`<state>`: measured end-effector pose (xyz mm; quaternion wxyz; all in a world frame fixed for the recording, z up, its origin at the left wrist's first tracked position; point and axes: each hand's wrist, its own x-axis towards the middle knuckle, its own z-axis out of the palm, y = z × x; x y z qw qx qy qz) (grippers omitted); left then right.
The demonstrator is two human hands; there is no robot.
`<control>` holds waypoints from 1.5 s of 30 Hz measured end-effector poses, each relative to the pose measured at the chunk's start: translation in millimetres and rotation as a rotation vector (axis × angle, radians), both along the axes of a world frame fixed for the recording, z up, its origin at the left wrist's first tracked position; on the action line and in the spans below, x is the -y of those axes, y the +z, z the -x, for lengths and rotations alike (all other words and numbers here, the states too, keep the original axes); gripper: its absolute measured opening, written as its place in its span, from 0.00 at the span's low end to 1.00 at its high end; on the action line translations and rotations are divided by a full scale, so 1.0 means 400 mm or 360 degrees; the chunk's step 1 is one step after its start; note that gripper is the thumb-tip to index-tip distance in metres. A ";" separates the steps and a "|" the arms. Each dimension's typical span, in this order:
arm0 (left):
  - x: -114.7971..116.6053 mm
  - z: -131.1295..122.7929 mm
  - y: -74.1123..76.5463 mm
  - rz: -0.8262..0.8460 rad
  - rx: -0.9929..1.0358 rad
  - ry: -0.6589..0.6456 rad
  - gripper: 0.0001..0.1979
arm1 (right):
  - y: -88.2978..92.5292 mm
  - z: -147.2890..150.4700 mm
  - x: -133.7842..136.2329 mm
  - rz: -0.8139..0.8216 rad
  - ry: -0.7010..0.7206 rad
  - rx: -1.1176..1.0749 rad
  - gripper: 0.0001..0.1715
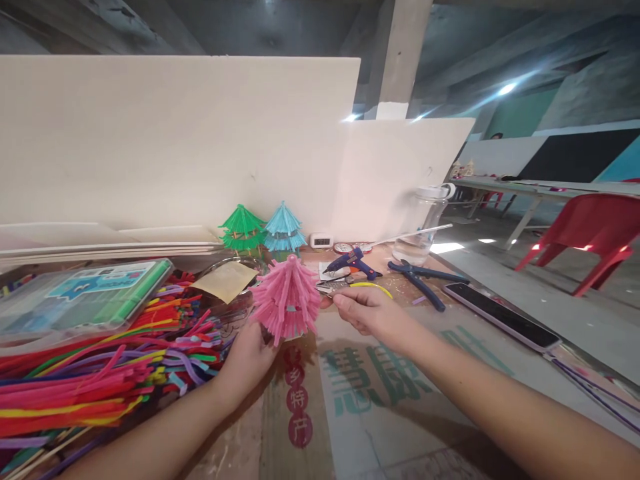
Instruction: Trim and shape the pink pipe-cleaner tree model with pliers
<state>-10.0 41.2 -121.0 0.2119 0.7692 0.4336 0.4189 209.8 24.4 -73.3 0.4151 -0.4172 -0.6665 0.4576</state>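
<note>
I count three trees: the pink tree (287,300), the green tree (243,227) and the blue tree (283,228). The pink one is up front in my left hand (256,348), whose fingers are closed around its lower side, mostly hidden behind it. My right hand (369,310) is just beside it, thumb and forefinger drawn close together; I can't tell whether they pinch anything.

Behind the hands I see one clock (321,241), one glue gun (356,265), one pair of pliers (424,285), one jar (419,230) and one phone (505,317). To the left are one box (100,293) and a heap of stems (80,393), too many to count.

The surface (235,447) is brownish, partly covered by a sheet (400,427) with large green characters. Two pale boards (175,147) stand upright behind it. Beyond are a concrete column (406,53), a grey floor and a red chair (585,230).

All three trees are cone-shaped, in tiers of fuzzy strips. The stems look soft and fuzzy too, in many colours. The box and jar are clear, and a square of yellowish paper (227,281) lies near the stems.
</note>
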 end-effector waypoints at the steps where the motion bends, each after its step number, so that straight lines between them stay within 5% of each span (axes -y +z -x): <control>1: 0.001 -0.001 0.002 -0.0001 -0.0006 -0.0009 0.10 | -0.001 0.001 0.000 0.0008 0.0002 -0.0007 0.28; 45: 0.002 0.001 -0.001 -0.0091 0.0010 0.0017 0.10 | -0.018 0.017 0.001 0.0273 -0.0005 -0.0290 0.35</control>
